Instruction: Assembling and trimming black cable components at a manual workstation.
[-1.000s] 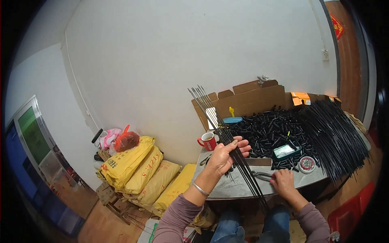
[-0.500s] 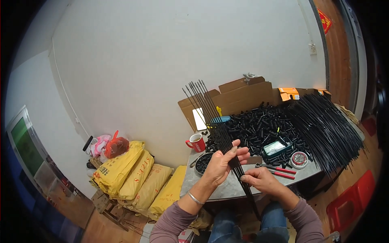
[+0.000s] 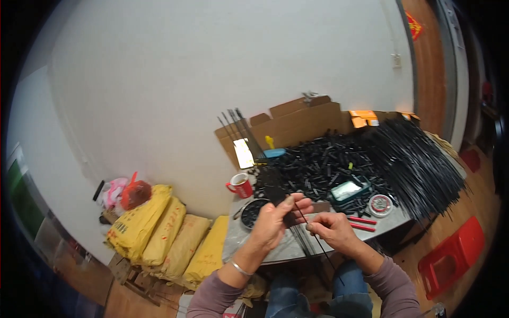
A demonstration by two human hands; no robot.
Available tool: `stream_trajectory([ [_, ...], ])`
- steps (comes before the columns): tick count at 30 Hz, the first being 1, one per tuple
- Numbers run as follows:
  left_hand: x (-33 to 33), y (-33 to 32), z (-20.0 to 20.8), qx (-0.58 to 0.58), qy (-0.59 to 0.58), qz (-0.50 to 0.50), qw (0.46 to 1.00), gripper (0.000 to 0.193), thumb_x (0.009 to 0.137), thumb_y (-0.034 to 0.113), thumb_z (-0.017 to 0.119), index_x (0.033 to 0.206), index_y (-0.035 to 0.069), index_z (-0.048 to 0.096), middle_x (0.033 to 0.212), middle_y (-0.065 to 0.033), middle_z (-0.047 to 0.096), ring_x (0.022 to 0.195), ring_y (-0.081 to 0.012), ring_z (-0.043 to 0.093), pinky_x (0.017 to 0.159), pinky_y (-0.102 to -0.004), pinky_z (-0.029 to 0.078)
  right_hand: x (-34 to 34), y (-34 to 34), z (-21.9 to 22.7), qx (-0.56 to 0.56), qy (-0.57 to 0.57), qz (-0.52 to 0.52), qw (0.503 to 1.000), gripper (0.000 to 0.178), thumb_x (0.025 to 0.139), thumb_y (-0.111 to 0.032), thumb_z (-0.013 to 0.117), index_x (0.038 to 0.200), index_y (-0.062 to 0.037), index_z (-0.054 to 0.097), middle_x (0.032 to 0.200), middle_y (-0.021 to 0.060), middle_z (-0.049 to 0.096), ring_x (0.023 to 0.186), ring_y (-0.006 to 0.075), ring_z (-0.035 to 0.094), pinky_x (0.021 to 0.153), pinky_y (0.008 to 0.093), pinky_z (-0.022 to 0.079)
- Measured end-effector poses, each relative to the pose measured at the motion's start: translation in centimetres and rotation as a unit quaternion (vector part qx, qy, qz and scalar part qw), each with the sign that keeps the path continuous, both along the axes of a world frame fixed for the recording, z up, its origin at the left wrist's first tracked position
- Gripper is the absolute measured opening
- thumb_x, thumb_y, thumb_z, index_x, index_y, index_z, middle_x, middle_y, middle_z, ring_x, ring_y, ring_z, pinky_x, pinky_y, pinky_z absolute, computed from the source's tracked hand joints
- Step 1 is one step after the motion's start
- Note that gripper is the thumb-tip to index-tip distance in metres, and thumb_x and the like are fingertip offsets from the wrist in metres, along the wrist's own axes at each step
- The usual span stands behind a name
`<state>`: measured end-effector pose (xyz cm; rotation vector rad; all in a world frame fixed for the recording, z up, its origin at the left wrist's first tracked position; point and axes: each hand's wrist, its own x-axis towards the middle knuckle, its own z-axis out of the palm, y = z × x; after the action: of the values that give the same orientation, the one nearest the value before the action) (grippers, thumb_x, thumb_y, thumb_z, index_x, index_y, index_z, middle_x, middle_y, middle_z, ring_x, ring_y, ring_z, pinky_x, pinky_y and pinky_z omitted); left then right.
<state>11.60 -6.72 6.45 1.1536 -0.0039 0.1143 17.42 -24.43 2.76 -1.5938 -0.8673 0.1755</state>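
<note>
My left hand [image 3: 271, 221] is closed around a bundle of thin black rods [image 3: 256, 147], which slants up to the far left over the table. One thin black rod [image 3: 330, 258] stands apart from the bundle and runs down toward my knee. My right hand [image 3: 339, 233] pinches this rod between thumb and fingers, just below my left hand. Behind my hands spreads a heap of short black tube-like pieces [image 3: 313, 164]. The bundle is blurred, and my left palm hides part of it.
A red mug [image 3: 242, 188] and a round dish of small black parts [image 3: 249, 214] stand left. Right are a green box [image 3: 352, 192], red-handled pliers [image 3: 362, 228], a round tin [image 3: 380, 205] and a large rod pile [image 3: 419, 164]. Yellow sacks [image 3: 159, 228] lie left; a red stool [image 3: 450, 259] stands right.
One rod has come apart from the bundle at my right fingertips. The bundle's upper ends have drawn closer together and tipped left. The whole view has shifted slightly.
</note>
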Motion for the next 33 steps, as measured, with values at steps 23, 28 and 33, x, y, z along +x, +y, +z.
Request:
stream_trajectory([
  [23,-1.4,2.0,1.5,0.025,0.040,-0.163,0.986,0.032,0.094,0.015,0.057,0.120,-0.004,0.054,0.112,-0.0180,0.064,0.107,-0.0274,0.062,0.093,-0.0399,0.051,11.0,2.2,3.2,-0.075,-0.221,0.203,0.951,0.087,0.070,-0.013,0.076,0.145,-0.0057,0.031,0.148,0.0181,0.032,0.138,0.0320,0.031,0.112,0.0376,0.029],
  [28,-2.0,1.6,1.6,0.042,-0.002,-0.222,0.974,0.029,0.095,0.016,0.057,0.116,-0.003,0.057,0.110,-0.0184,0.065,0.106,-0.0278,0.062,0.094,-0.0400,0.049,6.4,6.3,0.3,-0.085,-0.080,0.282,0.952,0.047,0.076,-0.010,0.069,0.121,-0.0040,0.057,0.099,0.0182,0.066,0.096,0.0347,0.064,0.084,0.0386,0.049],
  [33,-3.0,2.1,-1.3,0.074,-0.011,-0.192,0.979,0.025,0.093,0.011,0.055,0.111,-0.006,0.060,0.111,-0.0192,0.065,0.106,-0.0253,0.062,0.095,-0.0367,0.048,14.8,8.8,-4.6,-0.096,-0.424,0.085,0.897,0.026,0.066,-0.010,0.071,0.091,-0.0129,0.067,0.085,0.0017,0.066,0.085,0.0242,0.061,0.082,0.0414,0.041],
])
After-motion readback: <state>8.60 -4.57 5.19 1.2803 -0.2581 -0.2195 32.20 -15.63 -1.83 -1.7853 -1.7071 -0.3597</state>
